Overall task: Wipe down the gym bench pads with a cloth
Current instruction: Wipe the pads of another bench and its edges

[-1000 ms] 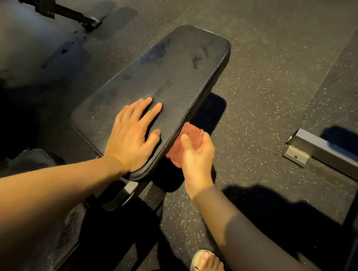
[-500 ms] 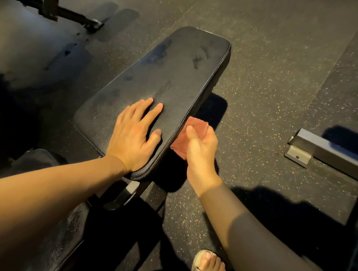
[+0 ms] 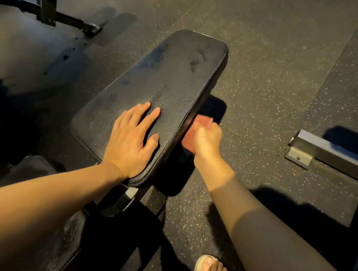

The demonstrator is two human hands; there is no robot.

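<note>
Farther along the side edge of the bench pad [image 3: 177, 72] now, the right hand [image 3: 206, 140] has its grip curled round the red cloth [image 3: 203, 120] pressed against it, the left hand [image 3: 131, 138] flat on top; the side-wipe looks under way, needing steady pressure toward the far end.

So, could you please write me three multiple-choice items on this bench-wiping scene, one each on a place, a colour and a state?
1. Where on the bench pad is the cloth?
A) on its top B) against its right side edge C) under its far end
2. What colour is the cloth?
A) reddish B) white C) blue
3. How is the left hand?
A) gripping the cloth B) fisted in the air C) flat on the pad, fingers straight
Answers: 1 B, the right hand holds it against that edge; 2 A, it shows dull red beside the black pad; 3 C, its palm lies on the top.
</note>
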